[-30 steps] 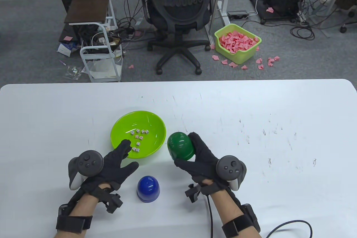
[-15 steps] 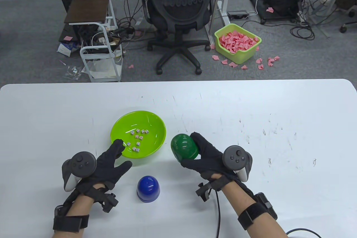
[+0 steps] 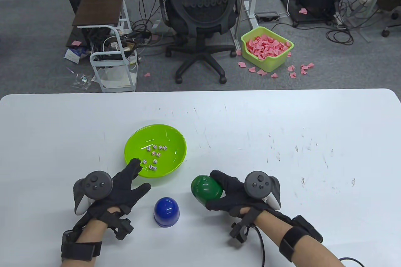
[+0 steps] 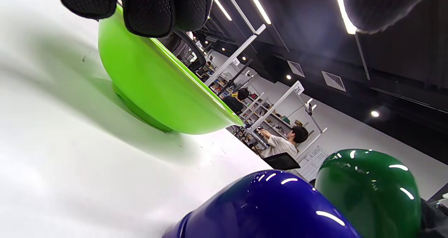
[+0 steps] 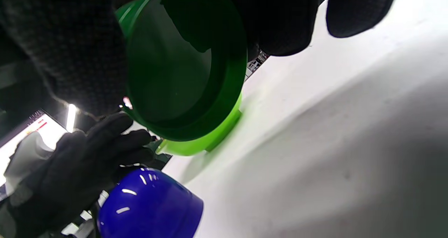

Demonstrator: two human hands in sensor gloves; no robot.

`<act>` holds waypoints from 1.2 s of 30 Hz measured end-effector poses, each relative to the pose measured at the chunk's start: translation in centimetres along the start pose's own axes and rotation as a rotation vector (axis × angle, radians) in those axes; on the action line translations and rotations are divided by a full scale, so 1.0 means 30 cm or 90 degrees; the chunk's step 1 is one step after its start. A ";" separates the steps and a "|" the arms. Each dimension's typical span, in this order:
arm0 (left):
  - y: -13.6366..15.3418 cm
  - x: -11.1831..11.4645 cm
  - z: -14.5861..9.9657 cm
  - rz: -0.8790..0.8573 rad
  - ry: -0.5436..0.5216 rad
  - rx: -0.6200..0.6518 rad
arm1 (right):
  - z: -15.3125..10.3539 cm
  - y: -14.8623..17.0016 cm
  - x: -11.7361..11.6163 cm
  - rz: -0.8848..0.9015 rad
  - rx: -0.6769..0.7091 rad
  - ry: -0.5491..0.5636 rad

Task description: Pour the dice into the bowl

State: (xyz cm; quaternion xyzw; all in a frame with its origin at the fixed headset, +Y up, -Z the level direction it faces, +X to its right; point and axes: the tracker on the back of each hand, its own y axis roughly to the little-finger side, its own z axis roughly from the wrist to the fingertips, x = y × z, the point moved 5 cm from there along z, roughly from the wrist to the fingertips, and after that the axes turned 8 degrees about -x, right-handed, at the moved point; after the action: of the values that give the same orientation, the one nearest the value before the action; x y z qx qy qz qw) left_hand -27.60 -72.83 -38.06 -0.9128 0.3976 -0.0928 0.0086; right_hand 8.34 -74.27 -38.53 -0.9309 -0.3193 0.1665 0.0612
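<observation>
Blue cup (image 3: 166, 212) inverted on table (image 3: 313, 170); office chair (image 3: 200, 19) behind

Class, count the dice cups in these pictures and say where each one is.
2. The blue cup stands mouth-down on the table, nearer the person than the bowl. The green cup, empty inside, is held by the right hand.

Overhead table view; two low, tilted wrist views, blue cup (image 3: 166, 212) shared.

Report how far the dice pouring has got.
Done: dice lie in the lime bowl, and the green cup looks empty in the right wrist view. In hand: right hand holds that cup; left hand touches the bowl's rim. Left: setting the cup down beside the inverted blue cup.
</observation>
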 end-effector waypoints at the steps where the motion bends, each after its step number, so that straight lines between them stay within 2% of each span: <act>1: -0.001 0.001 0.000 0.000 0.002 0.000 | 0.003 0.000 -0.008 -0.017 -0.004 -0.006; 12: 0.005 0.013 0.002 -0.001 0.025 -0.006 | 0.010 0.011 -0.073 -0.149 -0.021 -0.033; 22: 0.008 0.011 0.002 -0.008 0.026 -0.007 | -0.005 0.009 -0.066 -0.192 -0.024 -0.032; 36: 0.000 0.024 0.001 0.002 0.040 -0.005 | -0.022 0.054 -0.072 -0.273 -0.056 -0.088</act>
State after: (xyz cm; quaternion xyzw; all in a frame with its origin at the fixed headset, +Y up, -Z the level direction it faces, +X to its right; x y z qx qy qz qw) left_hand -27.11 -73.35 -37.97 -0.9087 0.3997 -0.1199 -0.0071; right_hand 7.91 -76.89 -37.69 -0.8298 -0.5202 0.1991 0.0325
